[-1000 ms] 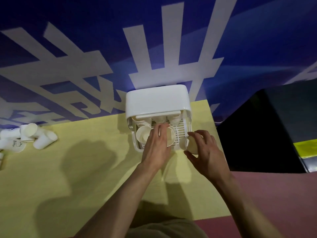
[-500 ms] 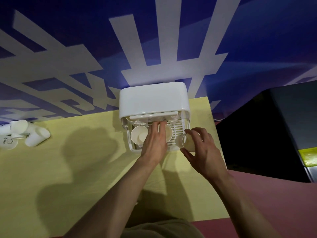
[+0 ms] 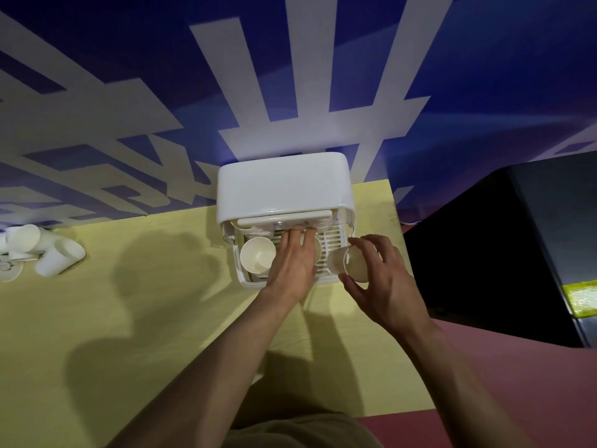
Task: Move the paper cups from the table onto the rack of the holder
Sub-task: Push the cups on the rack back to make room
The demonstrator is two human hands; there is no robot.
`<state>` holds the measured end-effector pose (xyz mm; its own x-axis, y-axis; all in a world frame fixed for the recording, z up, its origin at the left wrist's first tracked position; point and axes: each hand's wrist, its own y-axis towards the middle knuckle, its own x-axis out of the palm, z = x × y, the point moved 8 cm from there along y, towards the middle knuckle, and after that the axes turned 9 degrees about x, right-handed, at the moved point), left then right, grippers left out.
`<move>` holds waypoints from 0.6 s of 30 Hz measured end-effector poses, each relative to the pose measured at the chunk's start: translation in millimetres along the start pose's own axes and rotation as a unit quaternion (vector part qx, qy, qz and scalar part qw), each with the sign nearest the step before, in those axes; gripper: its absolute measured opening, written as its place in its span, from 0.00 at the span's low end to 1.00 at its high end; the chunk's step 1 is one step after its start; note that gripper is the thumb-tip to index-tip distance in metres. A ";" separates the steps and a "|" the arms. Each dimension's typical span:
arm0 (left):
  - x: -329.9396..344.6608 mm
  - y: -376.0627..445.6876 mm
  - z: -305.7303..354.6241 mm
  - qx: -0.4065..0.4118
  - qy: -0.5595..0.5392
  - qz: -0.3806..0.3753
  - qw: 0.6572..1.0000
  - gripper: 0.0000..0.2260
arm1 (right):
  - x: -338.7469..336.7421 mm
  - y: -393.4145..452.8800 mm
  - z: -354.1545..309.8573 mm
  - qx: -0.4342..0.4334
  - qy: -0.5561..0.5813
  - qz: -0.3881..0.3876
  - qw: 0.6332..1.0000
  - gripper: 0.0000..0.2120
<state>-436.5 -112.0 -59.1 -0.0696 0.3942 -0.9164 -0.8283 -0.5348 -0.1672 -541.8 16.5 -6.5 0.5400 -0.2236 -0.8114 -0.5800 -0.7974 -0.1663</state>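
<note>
A tilted paper cup [image 3: 350,263] is gripped by the right hand [image 3: 386,284] at the holder's [image 3: 284,185] right near corner | left hand [image 3: 295,263] is laid flat, fingers straight, over the rack [image 3: 334,242] | one cup [image 3: 257,259] is seated left on the rack | spare cups [image 3: 48,253] are left on the table [image 3: 129,318], far left.

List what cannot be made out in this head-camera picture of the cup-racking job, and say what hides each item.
- Cup under the left hand on the rack: covered by the hand, only a sliver shows.
- Cups at the rack's back: shadowed under the holder's white lid, count unclear.
- Cups left on the table: cut off by the left edge.
- The held cup in the right hand: its base is hidden by the fingers.
</note>
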 end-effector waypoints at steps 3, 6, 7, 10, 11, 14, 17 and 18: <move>-10.1 -8.2 3.8 0.000 -0.027 0.021 0.999 0.36 | -1.1 -0.2 -7.4 -0.012 0.006 0.005 1.000 0.29; -23.8 -24.3 5.0 -0.006 -0.068 0.053 0.996 0.35 | -0.1 0.3 -21.4 -0.039 0.022 0.008 0.999 0.30; -28.8 -30.2 4.2 -0.010 -0.076 0.065 0.995 0.34 | 1.3 0.6 -27.6 -0.051 0.024 0.008 0.998 0.30; -44.1 -46.1 -0.9 -0.032 -0.087 0.094 0.991 0.32 | 8.8 3.8 -45.2 -0.076 0.023 0.002 0.997 0.29; -48.6 -50.3 -2.9 -0.040 -0.086 0.098 0.991 0.30 | 12.3 5.8 -50.3 -0.082 0.017 -0.003 0.996 0.29; -60.6 -61.6 -8.8 -0.051 -0.072 0.102 0.991 0.27 | 23.8 12.5 -61.2 -0.097 -0.012 -0.018 0.995 0.30; -73.9 -72.3 -13.9 -0.056 -0.056 0.124 0.989 0.24 | 35.6 17.2 -67.9 -0.108 -0.050 -0.032 0.992 0.31; -77.6 -75.6 -16.2 -0.060 -0.053 0.133 0.988 0.24 | 39.9 18.5 -69.1 -0.110 -0.061 -0.036 0.991 0.31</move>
<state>-359.5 -114.2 18.8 -0.3386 0.2997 -0.8919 -0.7012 -0.7125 0.0268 -488.8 -45.8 -3.2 0.4891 -0.1036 -0.8660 -0.3887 -0.9147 -0.1102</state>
